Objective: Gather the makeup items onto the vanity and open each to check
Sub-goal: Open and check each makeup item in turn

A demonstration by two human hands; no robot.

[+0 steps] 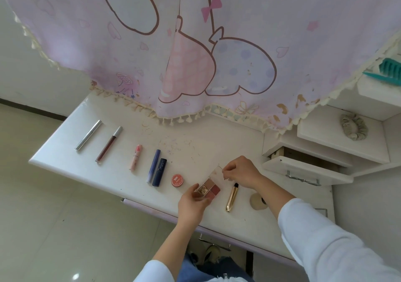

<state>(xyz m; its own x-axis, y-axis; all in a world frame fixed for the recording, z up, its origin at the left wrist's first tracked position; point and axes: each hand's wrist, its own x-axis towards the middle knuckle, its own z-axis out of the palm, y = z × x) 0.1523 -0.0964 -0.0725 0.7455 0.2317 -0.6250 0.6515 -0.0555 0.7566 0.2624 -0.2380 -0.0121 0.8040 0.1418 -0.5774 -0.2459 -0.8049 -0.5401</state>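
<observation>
Place: home dressing corner | white vanity worktop (195, 134) with drawers (303, 168) | pink cartoon cloth (195, 43) hanging above | scrunchie (354, 126) and teal comb (388, 70) on side shelves (321, 133) | tiled floor (54, 195)

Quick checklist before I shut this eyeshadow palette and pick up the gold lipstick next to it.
1. Eyeshadow palette open, four pans showing: ok.
2. Left hand grips the palette's base: ok.
3. Right hand pinches the clear lid: ok.
4. Gold lipstick lies free on the vanity, right of the palette: ok.
5. Pans uncracked: cannot tell.
</observation>
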